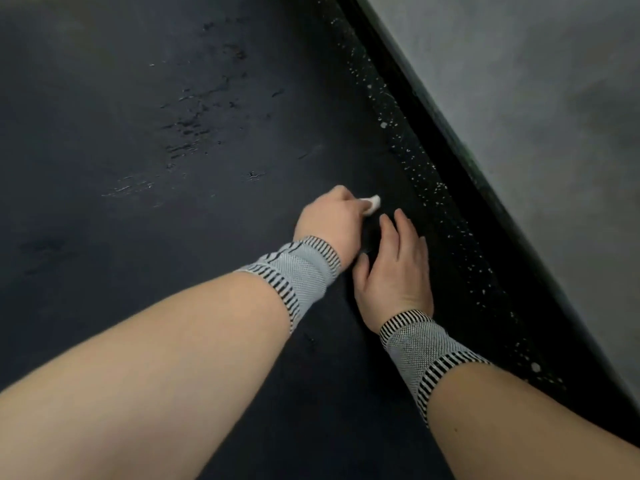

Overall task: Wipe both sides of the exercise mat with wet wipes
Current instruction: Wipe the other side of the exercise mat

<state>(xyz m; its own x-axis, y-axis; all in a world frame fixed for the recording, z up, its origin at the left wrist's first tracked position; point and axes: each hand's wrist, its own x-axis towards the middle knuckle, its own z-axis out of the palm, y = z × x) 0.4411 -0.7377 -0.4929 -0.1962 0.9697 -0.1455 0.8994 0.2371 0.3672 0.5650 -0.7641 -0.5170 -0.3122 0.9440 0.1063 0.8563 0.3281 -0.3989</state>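
Note:
The dark blue-black exercise mat (145,140) fills most of the view, lying flat, with scuffed and worn patches near its middle. My left hand (329,220) is curled around a small white wet wipe (373,203), whose tip sticks out past the fingers and sits on the mat close to its right edge. My right hand (394,268) lies flat beside it, fingers straight, pressing on the mat near the same edge. Both wrists wear grey striped bands.
A strip of black speckled floor (446,216) runs along the mat's right edge. Beyond it a black skirting and a grey wall (536,98) rise diagonally at the right.

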